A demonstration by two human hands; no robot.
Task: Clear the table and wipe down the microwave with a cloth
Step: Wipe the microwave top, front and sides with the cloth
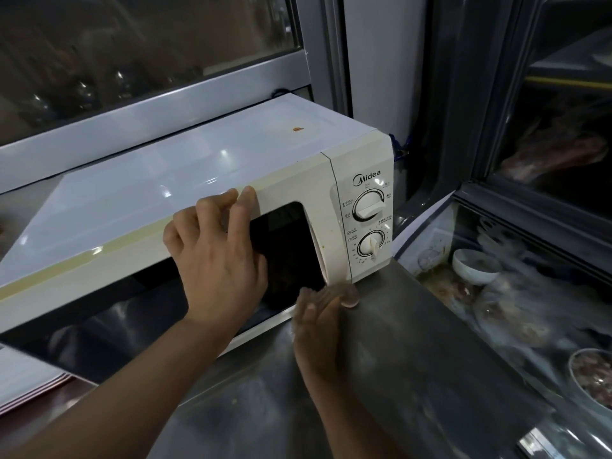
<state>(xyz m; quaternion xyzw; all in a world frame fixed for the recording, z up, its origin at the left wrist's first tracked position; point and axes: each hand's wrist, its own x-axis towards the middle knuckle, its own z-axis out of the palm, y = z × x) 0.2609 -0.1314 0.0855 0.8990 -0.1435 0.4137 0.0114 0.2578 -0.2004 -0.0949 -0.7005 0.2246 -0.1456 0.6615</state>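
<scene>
A white Midea microwave (185, 180) stands on a steel counter (381, 376), its dark-windowed door facing me and two dials (369, 207) on its right panel. A small orange stain (297, 129) marks its top near the back right. My left hand (215, 256) lies over the door window, with bent fingertips resting on the door's top front edge. My right hand (323, 313) is blurred and sits low at the door's bottom right corner, thumb against the corner and nothing in it. No cloth is in view.
A window frame (159, 104) runs close behind the microwave. To the right is a glass-topped display case (530, 293) holding a white bowl (475, 266) and dishes of food. A stack of flat white trays (29, 382) lies under the microwave's left end.
</scene>
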